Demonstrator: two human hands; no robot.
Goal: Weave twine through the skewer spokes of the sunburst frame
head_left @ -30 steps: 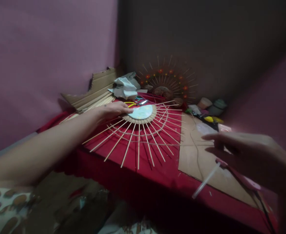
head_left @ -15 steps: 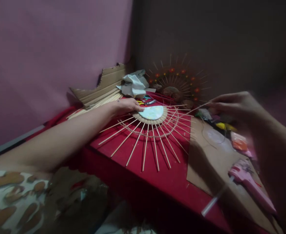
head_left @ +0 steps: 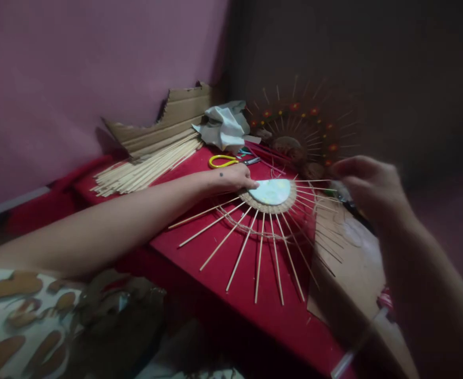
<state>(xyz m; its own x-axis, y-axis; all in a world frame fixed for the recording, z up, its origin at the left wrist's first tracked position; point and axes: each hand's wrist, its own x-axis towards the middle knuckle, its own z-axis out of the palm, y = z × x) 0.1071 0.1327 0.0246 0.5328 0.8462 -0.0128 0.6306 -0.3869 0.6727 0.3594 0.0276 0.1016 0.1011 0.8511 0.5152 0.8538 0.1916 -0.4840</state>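
The left hand point(head_left: 237, 179) is closed on the edge of a pale-blue half-round panel with a woven straw rim point(head_left: 273, 192), its thin wooden sticks point(head_left: 258, 263) fanning out between the hands. The right hand point(head_left: 369, 184) is raised, fingers bent; blur conceals any grip. Recommended: left hand steadying the panel, thin brown cord loops point(head_left: 247, 230) seated evenly across the sticks.
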